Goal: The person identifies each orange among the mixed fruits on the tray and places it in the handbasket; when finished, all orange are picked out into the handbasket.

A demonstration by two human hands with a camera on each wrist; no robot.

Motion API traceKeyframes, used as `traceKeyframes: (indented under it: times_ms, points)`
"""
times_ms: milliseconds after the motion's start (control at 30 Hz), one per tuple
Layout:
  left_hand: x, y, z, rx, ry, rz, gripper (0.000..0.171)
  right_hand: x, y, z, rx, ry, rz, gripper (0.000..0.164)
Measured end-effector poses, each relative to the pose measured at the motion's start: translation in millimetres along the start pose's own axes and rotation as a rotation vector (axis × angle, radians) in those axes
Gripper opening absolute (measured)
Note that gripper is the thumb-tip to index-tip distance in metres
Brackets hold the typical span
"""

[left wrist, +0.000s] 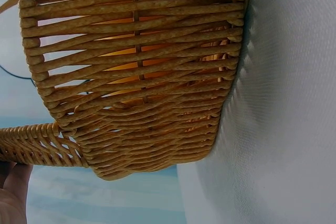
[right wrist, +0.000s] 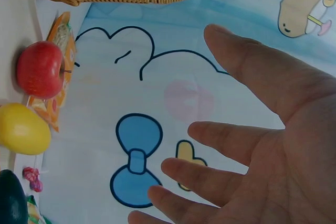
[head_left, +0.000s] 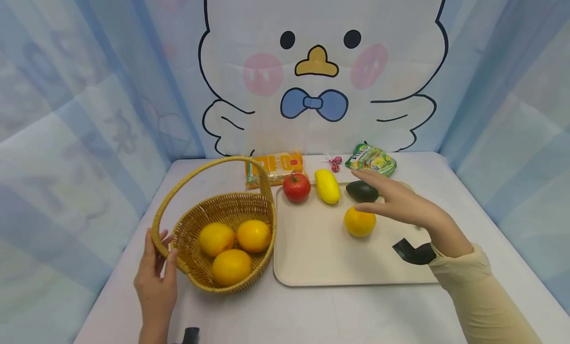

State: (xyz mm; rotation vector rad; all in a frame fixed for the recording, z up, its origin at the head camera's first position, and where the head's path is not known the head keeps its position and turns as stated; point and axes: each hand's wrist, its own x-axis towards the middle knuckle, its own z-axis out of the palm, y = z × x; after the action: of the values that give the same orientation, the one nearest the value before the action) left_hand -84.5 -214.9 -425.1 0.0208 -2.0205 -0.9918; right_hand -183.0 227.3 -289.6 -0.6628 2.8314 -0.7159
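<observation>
On the left of the head view stands a wicker basket (head_left: 238, 204) with three oranges (head_left: 232, 268) in it. My left hand (head_left: 156, 282) holds the base of its arched handle (head_left: 177, 191), thumb in front and fingers behind. In the left wrist view only part of that hand (left wrist: 14, 195) shows, against the handle. My right hand (head_left: 403, 200) is spread above the cream tray (head_left: 316, 255), holding nothing, fingers extended. Beneath it lies a single orange (head_left: 358, 224). Behind that are a dark avocado (head_left: 362, 191), an oblong yellow fruit (head_left: 327, 186) and a red apple (head_left: 296, 187).
Along the back of the white table lie an orange food packet (head_left: 278, 167), small lollipops (head_left: 336, 162) and a green packet (head_left: 373, 159). A printed curtain (head_left: 316, 131) rises behind, and blue curtains hang at both sides. The basket stands against the tray's left edge.
</observation>
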Motion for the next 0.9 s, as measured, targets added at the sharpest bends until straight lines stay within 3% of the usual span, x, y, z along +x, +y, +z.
traceKeyframes:
  times_ms: [900]
  points:
    - [-1.4,-0.2,-0.4,0.009,-0.003,-0.029,0.076,0,40,21,0.128,0.027,0.047,0.081]
